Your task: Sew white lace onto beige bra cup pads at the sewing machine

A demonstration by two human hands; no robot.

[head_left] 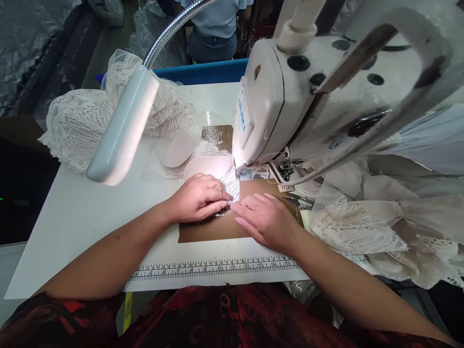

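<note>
Presently, the left hand (201, 198) lies with bent fingers at the near end of the white lace strip (232, 186), just in front of the sewing machine (263, 104); the right hand (266, 220) meets that end with extended fingertips. Whether either pinches it cannot be told. Leftward, the white surface (105, 212) runs broad to its slanting edge. Rightward, room narrows: snips (302, 200) and heaped lace (358, 227) lie near. A printed ruler (217, 266) follows the front edge.

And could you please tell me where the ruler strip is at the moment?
In the head view, the ruler strip runs along the white table's near edge, below the brown sheet, passing under the right forearm.
</note>
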